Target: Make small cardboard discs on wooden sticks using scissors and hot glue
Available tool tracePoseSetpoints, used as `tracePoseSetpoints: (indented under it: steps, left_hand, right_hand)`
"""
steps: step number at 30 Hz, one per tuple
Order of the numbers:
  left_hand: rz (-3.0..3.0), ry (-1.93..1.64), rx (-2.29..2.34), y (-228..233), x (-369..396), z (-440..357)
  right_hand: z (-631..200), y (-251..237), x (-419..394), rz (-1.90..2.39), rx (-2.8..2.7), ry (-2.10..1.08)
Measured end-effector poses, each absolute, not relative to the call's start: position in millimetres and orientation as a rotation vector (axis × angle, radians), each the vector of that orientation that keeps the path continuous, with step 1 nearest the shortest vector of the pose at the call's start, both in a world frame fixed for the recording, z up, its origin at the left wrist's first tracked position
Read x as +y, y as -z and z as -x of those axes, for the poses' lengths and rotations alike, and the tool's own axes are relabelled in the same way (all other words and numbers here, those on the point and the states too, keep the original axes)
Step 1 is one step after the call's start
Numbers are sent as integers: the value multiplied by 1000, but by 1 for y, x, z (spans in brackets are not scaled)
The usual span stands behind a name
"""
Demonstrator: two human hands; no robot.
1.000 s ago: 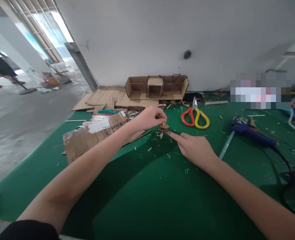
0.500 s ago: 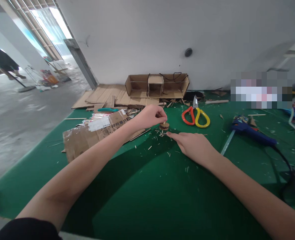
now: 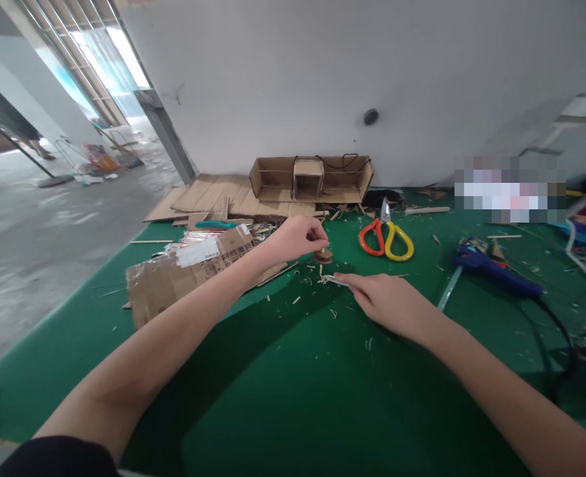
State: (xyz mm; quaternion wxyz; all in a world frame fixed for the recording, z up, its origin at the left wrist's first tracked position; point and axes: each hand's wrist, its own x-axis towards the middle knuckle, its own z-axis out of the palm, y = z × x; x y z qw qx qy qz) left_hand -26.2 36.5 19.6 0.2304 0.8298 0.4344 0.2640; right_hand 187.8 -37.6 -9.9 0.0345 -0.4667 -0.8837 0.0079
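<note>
Pinched at its top by my left hand (image 3: 300,238) is a small brown disc (image 3: 323,256), which looks like cardboard, on a thin stick. The lower end of the stick points down toward the green tabletop. My right hand (image 3: 389,298) is closed around a slim knife blade (image 3: 336,281), index finger stretched along it. The blade's tip lies close to the stick's lower end; whether they touch I cannot tell. Pale wood shavings (image 3: 321,280) are scattered beneath. The knife's handle is hidden in my palm.
Behind my hands stands an open cardboard box structure (image 3: 277,182) against the wall. Scissors (image 3: 386,232) and a blue glue gun (image 3: 501,268) lie to the right. Cardboard pieces (image 3: 156,285) are on the left, with a teal-handled tool (image 3: 216,225) behind them.
The view has shifted slightly. My right hand has drawn back a little from the disc, showing more of the blade. My left hand still pinches the stick.
</note>
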Motion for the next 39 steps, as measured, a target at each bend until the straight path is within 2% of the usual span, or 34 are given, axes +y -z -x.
tracePoseSetpoints:
  steps: [7,10,25,34,39]
  left_hand:
    - [-2286,-737,1180,-18,37,26]
    - [-2288,-754,1168,-18,36,26]
    - [-2292,-720,1163,-21,33,26]
    - [-2304,-722,1184,-23,29,23]
    - [-2298,-718,1186,-23,30,25]
  right_hand:
    - [-190,15,-30,1381,-2728,292]
    - [-190,18,-26,1346,-2763,336]
    - [-190,15,-26,1320,-2695,-70]
    - [-187,19,-32,1388,-2808,465]
    - [-184,16,-31,1408,-2825,415]
